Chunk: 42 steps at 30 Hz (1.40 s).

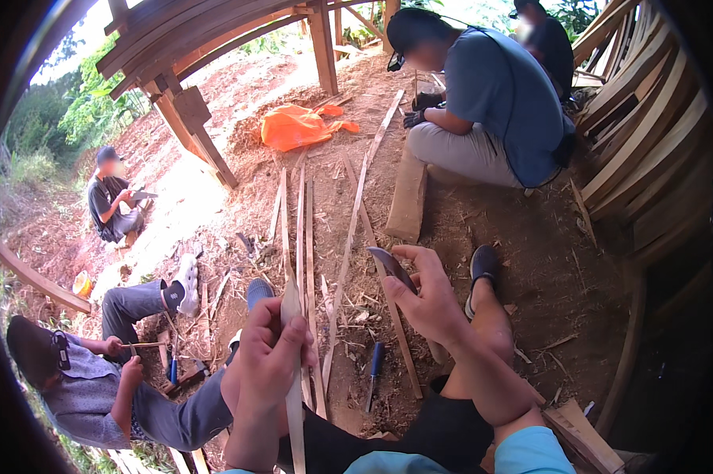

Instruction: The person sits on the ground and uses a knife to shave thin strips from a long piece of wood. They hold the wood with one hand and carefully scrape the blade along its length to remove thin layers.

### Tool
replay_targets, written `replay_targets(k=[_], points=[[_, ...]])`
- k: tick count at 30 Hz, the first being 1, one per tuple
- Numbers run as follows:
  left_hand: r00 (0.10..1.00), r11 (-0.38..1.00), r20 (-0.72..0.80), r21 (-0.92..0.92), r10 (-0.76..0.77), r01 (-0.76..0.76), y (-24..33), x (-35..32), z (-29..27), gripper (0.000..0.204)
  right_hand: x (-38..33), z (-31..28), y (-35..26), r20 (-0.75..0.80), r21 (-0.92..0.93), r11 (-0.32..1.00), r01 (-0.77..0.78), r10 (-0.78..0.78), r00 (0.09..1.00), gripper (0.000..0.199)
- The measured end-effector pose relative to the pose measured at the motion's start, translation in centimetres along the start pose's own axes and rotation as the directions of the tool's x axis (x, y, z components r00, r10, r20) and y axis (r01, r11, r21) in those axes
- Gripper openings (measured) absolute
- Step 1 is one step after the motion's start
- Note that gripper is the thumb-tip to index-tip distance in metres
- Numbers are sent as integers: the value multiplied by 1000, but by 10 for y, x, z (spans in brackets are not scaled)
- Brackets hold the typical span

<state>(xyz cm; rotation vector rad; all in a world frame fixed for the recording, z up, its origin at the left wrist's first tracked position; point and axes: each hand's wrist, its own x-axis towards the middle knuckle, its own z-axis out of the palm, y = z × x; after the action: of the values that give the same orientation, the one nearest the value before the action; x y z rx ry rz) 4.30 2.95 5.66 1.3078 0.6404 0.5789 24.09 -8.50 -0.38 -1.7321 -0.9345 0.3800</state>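
My left hand (265, 355) is closed around a long, thin, pale wooden strip (295, 419) held upright in front of me. Its pointed upper end rises past my fingers, and its lower part runs down toward my lap. To the right, my right hand (435, 304) grips what looks like a knife (394, 266) with a short, dark, curved blade. The blade points up and left, apart from the strip; its handle is mostly hidden in my palm. A blue-handled tool (377, 361) with a narrow metal end lies on the dirt between my legs.
Several long wooden strips (347, 261) lie ahead on shavings-strewn dirt. Beyond are an orange bag (297, 128) and a wooden block (408, 197) beside a seated person (491, 103). Another person (95, 379) works close on my left, near a hammer (189, 375). Curved planks (649, 134) lean at right.
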Motion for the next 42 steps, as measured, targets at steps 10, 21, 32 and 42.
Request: replay_targets(k=[10,21,32,42], points=[[989,986,-25,71,-148,150,-33,24,29,21,-26,-10,-15,37,74,978,193,-196,980,34],[966,952,-27,-182,-256,247,-51,13,21,21,-26,5,-7,200,19,976,215,-215,956,31],[948,922,-47,-255,-314,293,-61,16,9,19,-13,37,-2,271,72,974,216,-228,935,30],[962,972,-141,-78,-233,223,-67,3,6,22,-10,54,9,212,80,940,333,-342,915,35]])
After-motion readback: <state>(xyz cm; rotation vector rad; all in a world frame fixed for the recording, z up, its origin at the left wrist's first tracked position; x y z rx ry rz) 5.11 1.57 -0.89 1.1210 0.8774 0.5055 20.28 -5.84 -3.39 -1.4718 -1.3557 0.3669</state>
